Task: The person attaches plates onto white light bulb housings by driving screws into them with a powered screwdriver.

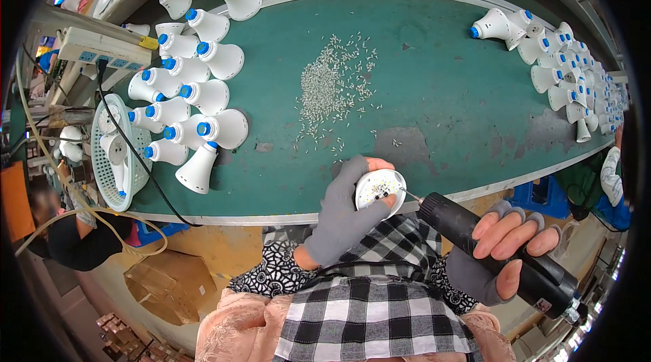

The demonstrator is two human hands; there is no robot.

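Note:
My left hand (346, 209), in a grey fingerless glove, is closed around a white round lamp part (380, 189) whose face shows small dark components. My right hand (502, 246), gloved the same way, wraps round a black electric screwdriver (481, 233). The screwdriver's thin tip reaches the right edge of the lamp part; whether a screw is under it is too small to tell. Beyond my hands, a pile of small screws (329, 84) lies spread on the green table (434, 56).
White lamp housings with blue caps (224, 60) stand at the left, and more (549, 80) at the right. A pale green basket (141, 151) holds lamp parts. A power strip (102, 50) with a black cable hangs nearby. Another person (85, 240) is at the lower left.

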